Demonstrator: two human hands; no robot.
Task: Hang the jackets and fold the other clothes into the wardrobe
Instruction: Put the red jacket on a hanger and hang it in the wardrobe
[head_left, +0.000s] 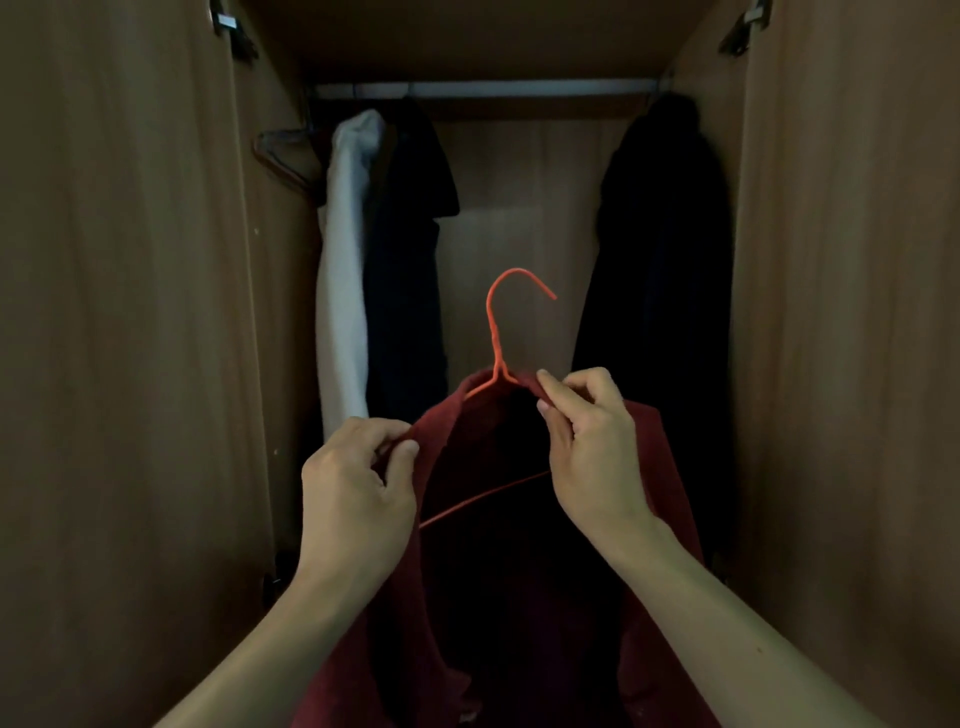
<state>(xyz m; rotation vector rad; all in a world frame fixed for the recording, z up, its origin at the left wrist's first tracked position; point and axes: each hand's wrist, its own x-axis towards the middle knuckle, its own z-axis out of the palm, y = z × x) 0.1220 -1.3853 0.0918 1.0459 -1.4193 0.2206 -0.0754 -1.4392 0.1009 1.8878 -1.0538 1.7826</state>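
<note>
Left hand grip pinching red jacket collar, right hand pinching collar at orange hanger

No text, label, brand, number or sign can be read anywhere in this view.
</note>
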